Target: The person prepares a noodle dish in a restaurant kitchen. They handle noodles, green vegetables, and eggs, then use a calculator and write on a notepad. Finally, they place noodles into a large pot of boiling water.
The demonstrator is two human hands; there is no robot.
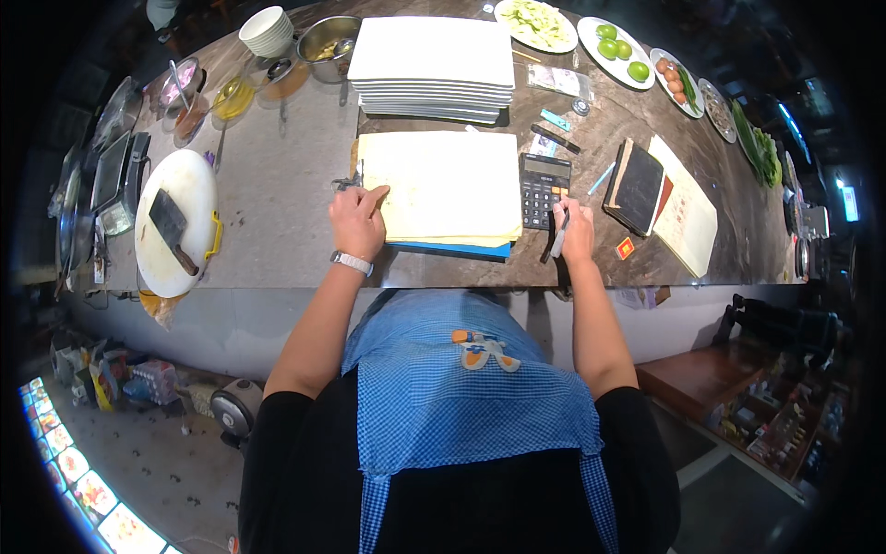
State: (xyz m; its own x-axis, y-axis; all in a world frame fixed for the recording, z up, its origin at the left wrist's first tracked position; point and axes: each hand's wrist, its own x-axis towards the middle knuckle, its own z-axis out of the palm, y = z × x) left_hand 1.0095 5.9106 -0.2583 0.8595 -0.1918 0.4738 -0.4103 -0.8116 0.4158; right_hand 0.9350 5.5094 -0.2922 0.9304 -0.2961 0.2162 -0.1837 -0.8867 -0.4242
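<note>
My left hand (358,220) rests at the left edge of a stack of yellow paper (443,183), one finger pointing across the top sheet. A dark metal clip (346,183) lies just beyond its fingertips. Blue sheets or a folder (477,250) stick out under the stack's near edge. My right hand (576,232) holds a pen with a grey barrel (561,237), pointing down towards me. Its fingertips are at the right-hand keys of a black calculator (538,185), which stands directly right of the paper. Marks on the top sheet are too faint to read.
A tall stack of white plates (432,52) stands behind the paper. To the left, a cleaver (168,220) lies on a round white cutting board (149,260). A worn black book (633,183) sits at right. Plates of limes (612,45) and eggs (671,75) line the back.
</note>
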